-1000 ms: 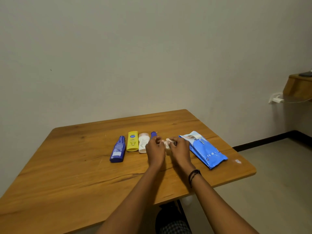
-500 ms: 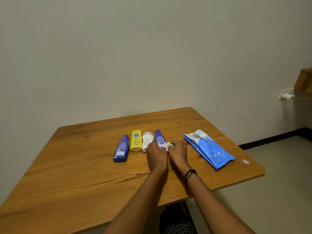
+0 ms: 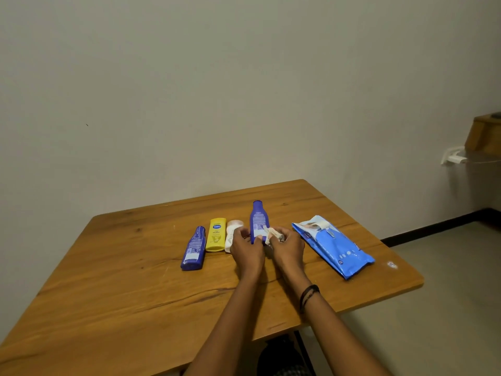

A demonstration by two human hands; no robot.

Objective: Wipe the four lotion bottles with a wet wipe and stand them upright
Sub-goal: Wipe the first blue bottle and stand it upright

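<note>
You're on the first wipe, I'd judge: just left of the wipe pack (image 3: 333, 245) your left hand (image 3: 245, 249) grips the blue bottle (image 3: 257, 221) near-upright and your right hand (image 3: 288, 246) pinches the wet wipe (image 3: 272, 234), seemingly against it (the other three bottles (image 3: 216, 234) lie flat farther left), so next rub it down, then stand it.

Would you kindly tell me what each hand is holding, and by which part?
The left hand grips the blue bottle around its lower body; the right hand holds a bunched wet wipe against that bottle's side.

Wooden table (image 3: 135, 294), wall plug (image 3: 455, 158), corner shelf (image 3: 484, 137)
</note>
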